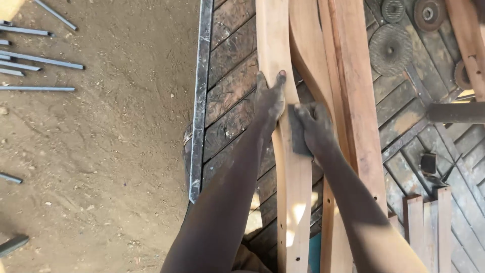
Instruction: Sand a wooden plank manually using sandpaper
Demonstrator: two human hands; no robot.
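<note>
A long curved pale wooden piece (290,192) lies lengthwise on a bench of dark wooden slats (230,81). My left hand (270,96) presses flat on its upper part, fingers spread toward the far end. My right hand (316,126) grips a dark rectangular sanding block (299,132) held against the face of the same piece, just right of my left hand. Two more curved and straight wooden pieces (353,76) lie alongside to the right.
A metal edge strip (199,96) borders the bench on the left, with sandy ground (101,141) and several metal rods (40,60) beyond. Round grinding discs (390,48) lie at the upper right. Short wooden slats (429,227) stand at the lower right beside a dark bar (454,112).
</note>
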